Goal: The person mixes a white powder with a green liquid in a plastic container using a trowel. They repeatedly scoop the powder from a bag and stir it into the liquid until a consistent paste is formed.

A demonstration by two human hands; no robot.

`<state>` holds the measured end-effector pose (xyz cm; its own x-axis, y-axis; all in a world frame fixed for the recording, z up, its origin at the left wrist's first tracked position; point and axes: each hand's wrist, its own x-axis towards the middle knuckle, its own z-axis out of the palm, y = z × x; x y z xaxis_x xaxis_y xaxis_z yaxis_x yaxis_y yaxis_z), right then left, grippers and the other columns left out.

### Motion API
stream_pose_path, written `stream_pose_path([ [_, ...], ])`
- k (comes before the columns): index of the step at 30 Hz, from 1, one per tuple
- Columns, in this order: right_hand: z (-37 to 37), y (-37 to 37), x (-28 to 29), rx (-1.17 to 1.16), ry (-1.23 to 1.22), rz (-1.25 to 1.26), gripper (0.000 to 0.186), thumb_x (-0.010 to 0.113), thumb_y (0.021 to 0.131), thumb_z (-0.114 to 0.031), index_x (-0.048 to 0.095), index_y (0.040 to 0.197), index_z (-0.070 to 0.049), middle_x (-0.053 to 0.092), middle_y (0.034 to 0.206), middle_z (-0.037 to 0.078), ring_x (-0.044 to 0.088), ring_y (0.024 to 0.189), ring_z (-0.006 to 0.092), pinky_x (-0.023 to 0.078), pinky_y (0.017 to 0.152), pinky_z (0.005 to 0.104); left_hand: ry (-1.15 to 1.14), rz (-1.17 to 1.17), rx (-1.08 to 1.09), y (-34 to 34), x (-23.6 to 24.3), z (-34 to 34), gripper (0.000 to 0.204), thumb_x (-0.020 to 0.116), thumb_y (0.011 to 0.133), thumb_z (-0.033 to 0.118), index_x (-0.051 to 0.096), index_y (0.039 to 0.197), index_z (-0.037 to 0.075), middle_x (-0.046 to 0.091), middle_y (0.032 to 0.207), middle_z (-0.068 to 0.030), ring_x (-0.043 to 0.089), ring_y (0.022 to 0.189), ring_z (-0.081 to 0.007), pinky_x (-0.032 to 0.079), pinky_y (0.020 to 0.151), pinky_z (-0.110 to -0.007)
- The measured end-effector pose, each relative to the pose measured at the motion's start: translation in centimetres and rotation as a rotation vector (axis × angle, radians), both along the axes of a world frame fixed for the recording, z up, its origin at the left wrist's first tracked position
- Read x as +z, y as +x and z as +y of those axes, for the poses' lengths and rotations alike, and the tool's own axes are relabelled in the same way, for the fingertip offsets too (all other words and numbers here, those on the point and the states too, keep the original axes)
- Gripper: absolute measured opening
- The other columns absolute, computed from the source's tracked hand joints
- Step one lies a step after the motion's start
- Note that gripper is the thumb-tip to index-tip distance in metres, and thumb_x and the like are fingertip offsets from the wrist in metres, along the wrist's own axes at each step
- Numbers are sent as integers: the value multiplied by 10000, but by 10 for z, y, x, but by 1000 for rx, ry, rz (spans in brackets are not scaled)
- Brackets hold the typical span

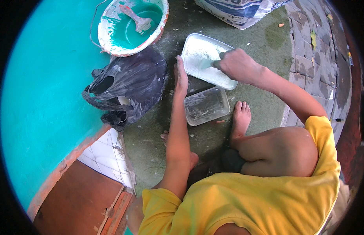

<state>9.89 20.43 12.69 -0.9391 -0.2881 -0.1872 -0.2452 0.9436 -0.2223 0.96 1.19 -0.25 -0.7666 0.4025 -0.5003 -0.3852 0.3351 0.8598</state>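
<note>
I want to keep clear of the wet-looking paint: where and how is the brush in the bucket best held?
Probably by the brush's narrow handle, pinched across its sides from above. The handle slants away from the person, while the broad, coated head lies nearer, over the green paint; the bucket's walls make its open top the natural approach.

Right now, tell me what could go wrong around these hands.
The scraper in the right hand might push white material over the tray's rim. The bare foot, close to the plastic box, could knock it. The brush inside the bucket might slip deeper into the green paint.
</note>
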Motion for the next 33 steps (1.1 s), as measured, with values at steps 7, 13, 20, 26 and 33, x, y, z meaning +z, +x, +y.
stream_pose_path([
  [7,23,21,60,-168,33,-117,63,597,704,-17,652,726,-38,644,694,129,659,693,277,510,580,364,-95,28,32,3,8,-1,853,248,900,649,385,1283,-100,404,1307,-253,395,1206,-330,283,1017,-395],
  [13,29,24,30,-41,223,-154,28,615,690,-39,642,700,-38,638,673,108,651,685,265,497,597,346,-67,21,14,2,8,0,866,253,893,656,382,1283,-106,391,1321,-260,377,1225,-343,272,1027,-395],
  [20,26,3,25,-18,217,93,39,615,684,-47,627,651,-62,628,662,102,650,673,252,493,582,349,-99,35,32,2,1,-2,876,256,889,664,355,1304,-101,369,1334,-266,358,1241,-348,264,1032,-396],
  [26,14,-2,28,105,210,106,29,609,698,-56,633,682,-60,627,653,101,650,631,247,488,532,350,-94,11,23,1,2,-2,875,259,888,667,355,1300,-99,367,1329,-269,360,1238,-351,262,1033,-404],
  [33,18,-2,42,-31,105,168,36,590,712,-72,613,690,-55,607,623,110,634,596,255,481,518,356,-56,34,75,3,1,-4,870,269,887,665,372,1289,-100,394,1303,-263,378,1220,-341,274,1019,-401],
])
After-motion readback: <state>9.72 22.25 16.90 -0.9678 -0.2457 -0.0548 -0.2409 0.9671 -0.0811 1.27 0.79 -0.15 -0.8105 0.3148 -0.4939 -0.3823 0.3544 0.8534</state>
